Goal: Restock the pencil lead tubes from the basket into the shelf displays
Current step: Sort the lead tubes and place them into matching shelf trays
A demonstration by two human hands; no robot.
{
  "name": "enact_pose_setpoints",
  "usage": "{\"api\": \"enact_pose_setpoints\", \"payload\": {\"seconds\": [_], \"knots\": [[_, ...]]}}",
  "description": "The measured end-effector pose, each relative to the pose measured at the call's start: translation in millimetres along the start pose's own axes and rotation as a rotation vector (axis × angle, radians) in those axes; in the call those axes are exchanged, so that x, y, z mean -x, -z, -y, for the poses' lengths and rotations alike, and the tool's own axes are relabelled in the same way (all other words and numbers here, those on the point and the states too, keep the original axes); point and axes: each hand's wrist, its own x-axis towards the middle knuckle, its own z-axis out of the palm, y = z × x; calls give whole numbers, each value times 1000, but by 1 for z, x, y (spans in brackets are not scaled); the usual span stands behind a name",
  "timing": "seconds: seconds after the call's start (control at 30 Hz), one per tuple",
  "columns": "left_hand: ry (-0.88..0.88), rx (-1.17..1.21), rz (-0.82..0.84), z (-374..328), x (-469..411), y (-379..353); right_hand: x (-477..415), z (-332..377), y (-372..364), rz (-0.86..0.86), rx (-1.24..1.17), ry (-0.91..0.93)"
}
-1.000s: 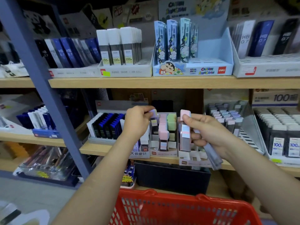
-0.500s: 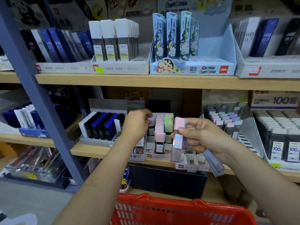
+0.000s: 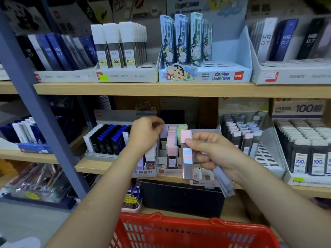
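Right hand [image 3: 213, 154] clamps pink-capped clear plastic tube [image 3: 187, 163]; left hand [image 3: 145, 135] pinches lilac-capped tube [image 3: 163, 135].

Level with the right hand's [image 3: 213, 153] grip on the pink-capped lead tube [image 3: 187, 158] runs the middle shelf board [image 3: 93, 165]. Just behind the grip, a pastel tube display box [image 3: 168, 170] sits on it. Left of the grip is a tray of black and blue cases [image 3: 100, 154]. To the right are a grey slotted tray [image 3: 268, 161] and a box of black 100-count tubes [image 3: 304, 178]. Above the grip, the upper shelf board [image 3: 161, 89] carries a navy HB case tray [image 3: 62, 76], a white-capped tube tray [image 3: 125, 76], a light-blue cartoon display [image 3: 206, 76] and a white tray [image 3: 290, 74].
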Motion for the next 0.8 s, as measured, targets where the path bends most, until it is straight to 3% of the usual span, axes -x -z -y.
{"api": "enact_pose_setpoints", "payload": {"seconds": [0.1,0.2,0.4,0.57,0.7,0.8], "knots": [[99,501,283,-23,12,24,0,1,-1,20,-68,13],[51,675,574,-36,26,36,1,3,-3,89,-93,40],[187,954,536,-41,32,46,8,7,-12,18,-37,56],[117,841,426,-43,32,52,10,8,-15,-30,26,80],[92,903,294,-38,29,56,17,20,-2,220,-124,-104],[54,879,271,-36,30,56,19,23,8,286,209,-122]]}}
